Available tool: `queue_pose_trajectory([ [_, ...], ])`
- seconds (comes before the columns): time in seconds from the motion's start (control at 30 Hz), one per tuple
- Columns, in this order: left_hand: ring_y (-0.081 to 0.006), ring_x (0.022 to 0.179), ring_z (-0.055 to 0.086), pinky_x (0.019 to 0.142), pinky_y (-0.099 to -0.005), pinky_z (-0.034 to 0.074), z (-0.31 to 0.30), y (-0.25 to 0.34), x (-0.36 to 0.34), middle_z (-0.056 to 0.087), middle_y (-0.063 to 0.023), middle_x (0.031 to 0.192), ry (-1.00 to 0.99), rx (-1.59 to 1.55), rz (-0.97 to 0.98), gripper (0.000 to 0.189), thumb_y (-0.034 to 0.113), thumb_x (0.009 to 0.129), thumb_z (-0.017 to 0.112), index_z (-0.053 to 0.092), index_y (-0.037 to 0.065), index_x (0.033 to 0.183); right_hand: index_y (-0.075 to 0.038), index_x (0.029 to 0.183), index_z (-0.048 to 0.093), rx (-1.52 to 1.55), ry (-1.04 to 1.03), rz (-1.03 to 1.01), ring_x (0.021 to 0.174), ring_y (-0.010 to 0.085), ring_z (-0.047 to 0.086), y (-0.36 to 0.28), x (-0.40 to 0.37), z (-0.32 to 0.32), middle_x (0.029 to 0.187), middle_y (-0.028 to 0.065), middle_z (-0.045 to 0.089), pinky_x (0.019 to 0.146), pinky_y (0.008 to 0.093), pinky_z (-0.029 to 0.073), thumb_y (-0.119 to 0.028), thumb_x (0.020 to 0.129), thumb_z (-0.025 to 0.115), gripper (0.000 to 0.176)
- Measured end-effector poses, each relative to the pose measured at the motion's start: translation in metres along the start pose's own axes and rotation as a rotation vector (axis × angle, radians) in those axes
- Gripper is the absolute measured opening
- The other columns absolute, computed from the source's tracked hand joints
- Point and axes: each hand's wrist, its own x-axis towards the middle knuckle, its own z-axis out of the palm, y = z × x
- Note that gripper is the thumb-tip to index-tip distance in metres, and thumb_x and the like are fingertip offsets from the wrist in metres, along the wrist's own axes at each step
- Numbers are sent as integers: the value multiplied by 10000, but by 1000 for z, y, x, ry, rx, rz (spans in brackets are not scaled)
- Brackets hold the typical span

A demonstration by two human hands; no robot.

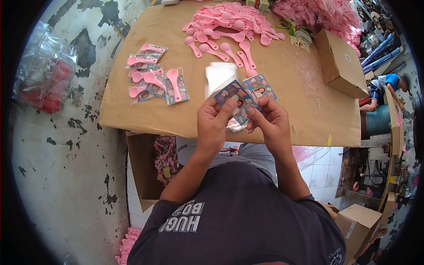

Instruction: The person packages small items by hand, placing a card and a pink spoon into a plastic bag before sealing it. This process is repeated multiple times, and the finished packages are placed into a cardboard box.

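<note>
A wide brown-paper-covered table [309, 117] is carrying a heap of pink plastic spoons [225, 20] and, closer to my left hand [214, 121] and right hand [274, 121], a stack of whitish plastic bags [221, 75]. Both hands, nearly closed, are pinching blue rectangular printed cards [260, 83] between them. I am perhaps separating these cards; the next move is probably calling for a light edge grip. They are overlapping at different angles, showing small portraits.

Soft, even light, fisheye bowing, black corners.
</note>
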Motion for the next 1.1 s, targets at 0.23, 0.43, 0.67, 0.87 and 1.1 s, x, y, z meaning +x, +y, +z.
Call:
queue_pose_trajectory([
  [0.23, -165, 1063, 706, 944, -321, 576, 10, -5, -11, 723, -125, 1185, -6, 66, 62, 294, 66, 1017, 641, 607, -33, 1292, -23, 1034, 647, -73, 111, -144, 690, 32, 603, 6, 0, 9, 792, -5, 666, 600, 199, 477, -155, 1012, 693, 142],
  [0.43, -165, 1079, 696, 948, -319, 570, 16, -3, -10, 709, -114, 1209, 25, 31, 75, 296, 54, 1018, 634, 604, -26, 1302, -48, 915, 629, -15, 16, -17, 658, 36, 586, 10, -10, 0, 783, 5, 681, 598, 205, 473, -199, 1021, 688, 194],
  [0.67, -147, 1054, 695, 898, -298, 577, 17, -17, -17, 724, -106, 1163, -56, 49, 24, 243, 59, 1017, 642, 643, -16, 1248, -44, 921, 627, -24, 60, -61, 668, 31, 584, 9, -11, -4, 792, 5, 685, 598, 204, 471, -188, 1028, 677, 186],
  [0.87, -116, 1072, 667, 927, -291, 543, 22, -18, -23, 703, -79, 1198, -43, 130, 27, 291, 104, 1033, 643, 626, -15, 1298, 2, 1047, 661, 12, 135, -178, 752, 46, 627, 15, -6, 6, 851, 17, 693, 661, 209, 511, -168, 1026, 676, 172],
  [1.1, -290, 1313, 585, 1092, -397, 510, 34, 15, -6, 526, -253, 1468, -65, -82, 125, 612, 37, 1049, 498, 276, 95, 1616, 13, 1055, 666, 215, 52, 55, 684, 115, 696, 17, -12, 14, 879, 67, 724, 602, 240, 575, -143, 982, 725, 182],
])
